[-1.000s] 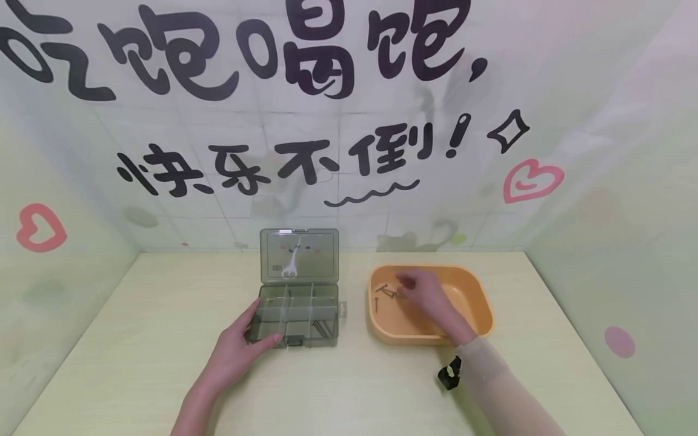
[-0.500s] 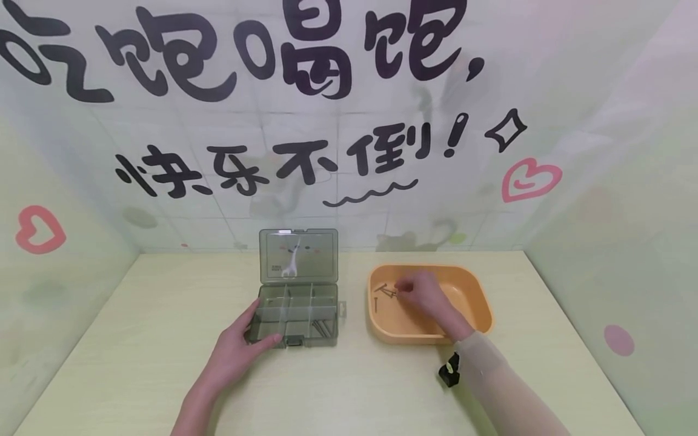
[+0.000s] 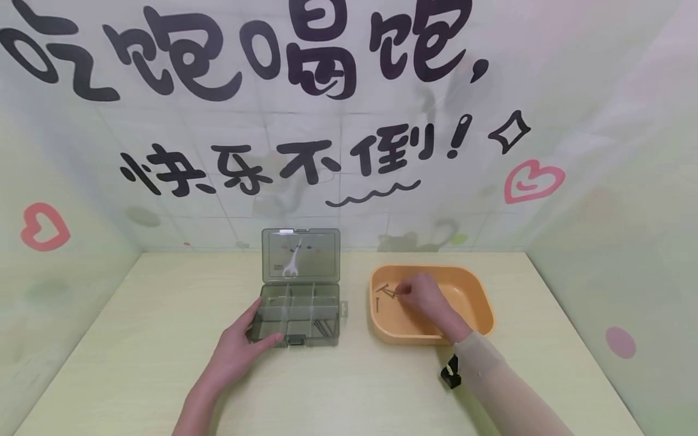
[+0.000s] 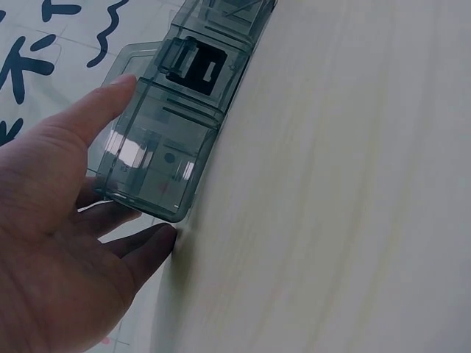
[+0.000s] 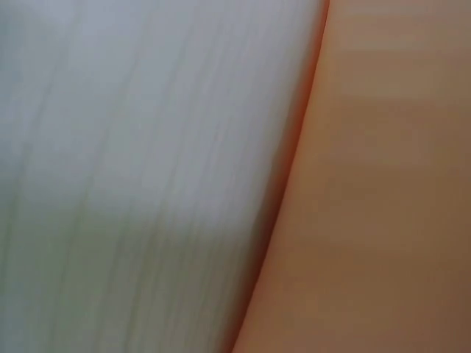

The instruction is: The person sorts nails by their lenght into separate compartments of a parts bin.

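Note:
The left hand (image 3: 235,350) holds a translucent grey-green compartment box (image 3: 297,313) by its left end, lid raised. In the left wrist view the thumb lies along the box's latch side and the other fingers reach round the end. Several screws (image 3: 324,328) lie in the front right compartment. Inside the orange tray (image 3: 487,315), the right hand (image 3: 428,298) reaches down with thumb and fingers pinched together on the end of a screw (image 3: 395,295). More loose screws (image 3: 377,304) lie by the tray's left wall. In the right wrist view only the tray's side and tabletop show.
Box and tray stand side by side on a pale wood table (image 3: 349,387), a gap between them. A wall sheet (image 3: 305,127) with black lettering rises behind, and panels close both sides. A black wrist camera mount (image 3: 450,373) hangs beside the right sleeve.
The right hand's fingers have lowered slightly in the tray and drawn together at the screws. The left hand and the box have stayed in place.

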Available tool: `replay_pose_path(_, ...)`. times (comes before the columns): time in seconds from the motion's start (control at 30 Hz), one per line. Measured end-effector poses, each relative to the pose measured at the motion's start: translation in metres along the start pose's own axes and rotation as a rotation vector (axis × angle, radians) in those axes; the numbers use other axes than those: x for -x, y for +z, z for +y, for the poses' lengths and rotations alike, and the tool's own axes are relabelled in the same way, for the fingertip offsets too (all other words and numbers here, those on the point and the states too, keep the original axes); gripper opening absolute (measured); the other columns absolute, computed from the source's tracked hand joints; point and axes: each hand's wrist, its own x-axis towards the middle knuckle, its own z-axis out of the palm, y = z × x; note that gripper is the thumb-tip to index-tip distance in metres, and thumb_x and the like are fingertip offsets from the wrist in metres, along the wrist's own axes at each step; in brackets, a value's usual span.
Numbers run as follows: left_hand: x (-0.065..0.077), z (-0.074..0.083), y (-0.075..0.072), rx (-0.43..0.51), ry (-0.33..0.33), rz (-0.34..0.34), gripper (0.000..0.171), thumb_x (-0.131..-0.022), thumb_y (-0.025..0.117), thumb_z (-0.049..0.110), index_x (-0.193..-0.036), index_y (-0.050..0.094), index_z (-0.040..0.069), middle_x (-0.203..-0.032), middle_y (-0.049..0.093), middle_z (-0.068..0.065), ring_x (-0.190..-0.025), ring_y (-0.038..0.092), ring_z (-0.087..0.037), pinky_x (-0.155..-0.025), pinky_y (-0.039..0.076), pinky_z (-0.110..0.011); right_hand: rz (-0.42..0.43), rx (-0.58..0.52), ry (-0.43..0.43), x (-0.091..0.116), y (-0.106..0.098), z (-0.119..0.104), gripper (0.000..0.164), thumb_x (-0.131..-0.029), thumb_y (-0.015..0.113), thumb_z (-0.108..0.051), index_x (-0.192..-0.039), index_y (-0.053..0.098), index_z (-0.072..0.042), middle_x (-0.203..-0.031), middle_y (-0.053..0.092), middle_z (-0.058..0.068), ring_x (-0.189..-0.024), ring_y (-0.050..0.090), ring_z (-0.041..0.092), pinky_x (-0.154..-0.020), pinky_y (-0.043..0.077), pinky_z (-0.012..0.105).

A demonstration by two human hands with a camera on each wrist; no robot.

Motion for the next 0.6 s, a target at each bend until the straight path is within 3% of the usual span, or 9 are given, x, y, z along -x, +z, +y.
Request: replay_pose_path(0.6,0.0004,0.0025,0.0006,-0.002,0.002,-0.002,0.098,-0.093,0.078,0.040,-0.163,0.020,0.003,-0.160,0.029,-0.031,-0.142,0.035,-0.051,-0.113,0.037,-0.061,-0.007,0.007,0.040,0.0037,-0.0005,-0.0076,0.011,-0.087,0.074,0.003,-0.094,0.081,-0.001,-0.094,0.077,0.013,-0.087,0.071,0.025,-0.080,0.060,0.040)
